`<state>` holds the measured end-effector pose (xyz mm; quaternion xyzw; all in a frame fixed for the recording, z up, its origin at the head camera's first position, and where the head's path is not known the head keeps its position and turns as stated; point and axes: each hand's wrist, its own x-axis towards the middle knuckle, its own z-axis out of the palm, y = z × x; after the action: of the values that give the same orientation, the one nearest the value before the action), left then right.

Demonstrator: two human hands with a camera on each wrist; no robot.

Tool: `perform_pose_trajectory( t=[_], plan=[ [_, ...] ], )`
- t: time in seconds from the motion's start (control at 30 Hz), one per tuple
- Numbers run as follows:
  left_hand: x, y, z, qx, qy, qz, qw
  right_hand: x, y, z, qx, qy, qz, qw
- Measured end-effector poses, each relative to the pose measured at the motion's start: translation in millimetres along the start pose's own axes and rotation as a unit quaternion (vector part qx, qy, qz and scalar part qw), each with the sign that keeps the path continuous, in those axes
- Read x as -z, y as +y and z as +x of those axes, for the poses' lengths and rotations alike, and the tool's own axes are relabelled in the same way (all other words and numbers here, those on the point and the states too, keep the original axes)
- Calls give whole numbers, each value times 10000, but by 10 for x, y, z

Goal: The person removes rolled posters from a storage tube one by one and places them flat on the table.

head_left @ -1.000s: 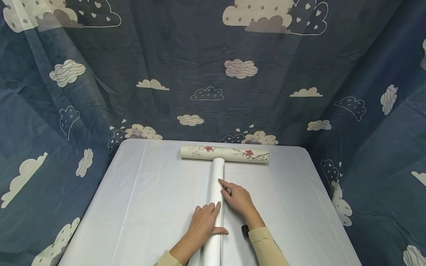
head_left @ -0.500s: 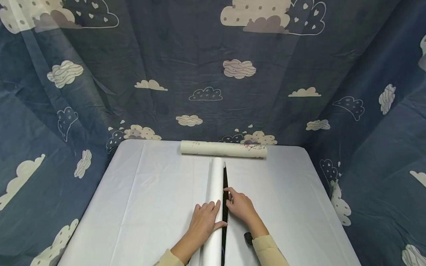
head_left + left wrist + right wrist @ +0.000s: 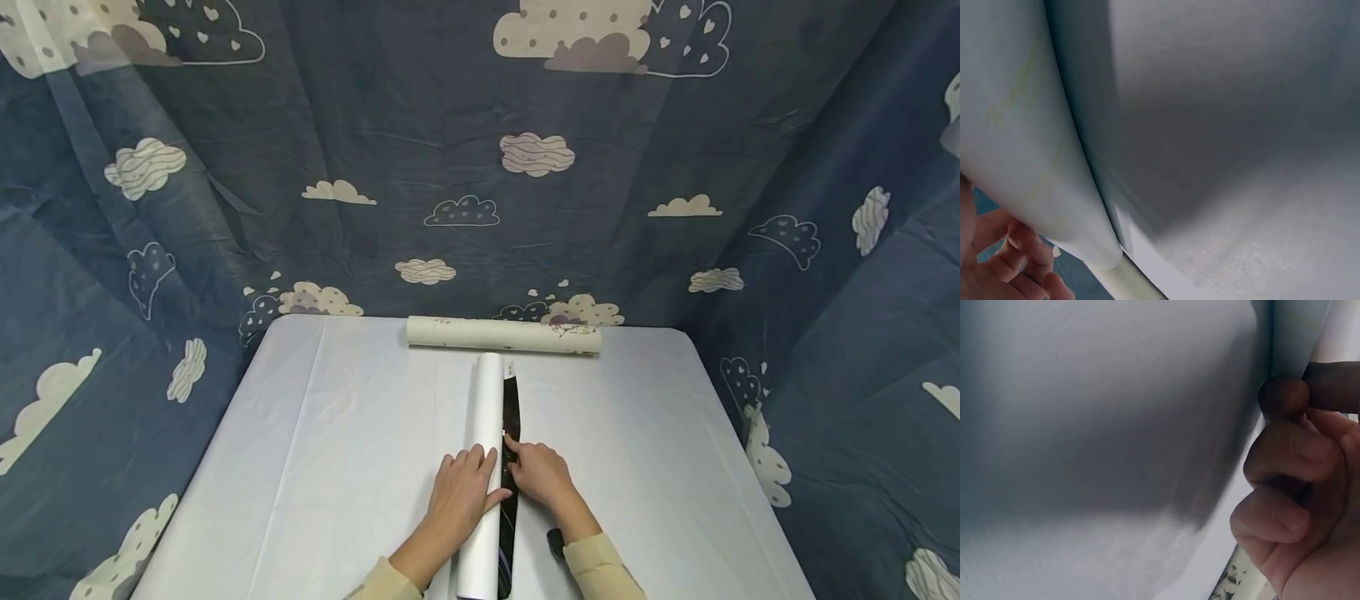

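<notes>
At the far left, dark blue fabric (image 3: 67,275) printed with pale clouds is hung, and the same fabric is carried across the back and down the right side. The white surface (image 3: 360,433) is creased lengthwise at its left. A cream sleeve (image 3: 386,581) is seen at the bottom, and from it the left hand (image 3: 459,493) is extended; its grip is released, with the fingers laid over the white roll (image 3: 490,400) and the thumb stretched across to the right. The white roll is set lengthwise near the middle of the surface, and faint yellow-green marks are shown on it in the left wrist view. Just beyond its far end, a cream roll (image 3: 480,333) with a floral print is laid crosswise along the back edge; whether the two are touched together cannot be told. Along the right side of the white roll, a dark strip (image 3: 512,408) is exposed. Its edge is pinched by the right hand (image 3: 542,477), whose grip is closed between thumb and finger, with the other fingers curled. A black device (image 3: 556,543) is seen at the right wrist, beside another cream sleeve (image 3: 602,569).
</notes>
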<state>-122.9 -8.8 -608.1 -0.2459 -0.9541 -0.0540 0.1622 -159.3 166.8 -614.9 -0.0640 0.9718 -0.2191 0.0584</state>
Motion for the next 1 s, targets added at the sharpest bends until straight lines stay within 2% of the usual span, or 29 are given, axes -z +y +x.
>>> perform_pose_trajectory(
  t=[0.2,0.43,0.57,0.83,0.93,1.0],
  plan=[
    [-11,-5,28,-188,243,-406,9987,6,-45,5,-63,-4,-200,9998],
    [-30,-1,37,-598,446,-220,9970,23,-47,-5,-140,1,-62,9999],
    [-13,-5,45,-621,395,-144,9972,32,-38,-4,-222,51,-126,9997],
    [-10,-11,53,-537,60,-286,9981,35,-21,-8,-356,42,-55,9993],
    [-14,-12,52,-519,82,-286,9982,30,-8,-9,-346,66,-22,9994],
    [-14,-13,56,-516,209,-299,9980,33,1,-9,-357,55,14,9993]
  ],
)
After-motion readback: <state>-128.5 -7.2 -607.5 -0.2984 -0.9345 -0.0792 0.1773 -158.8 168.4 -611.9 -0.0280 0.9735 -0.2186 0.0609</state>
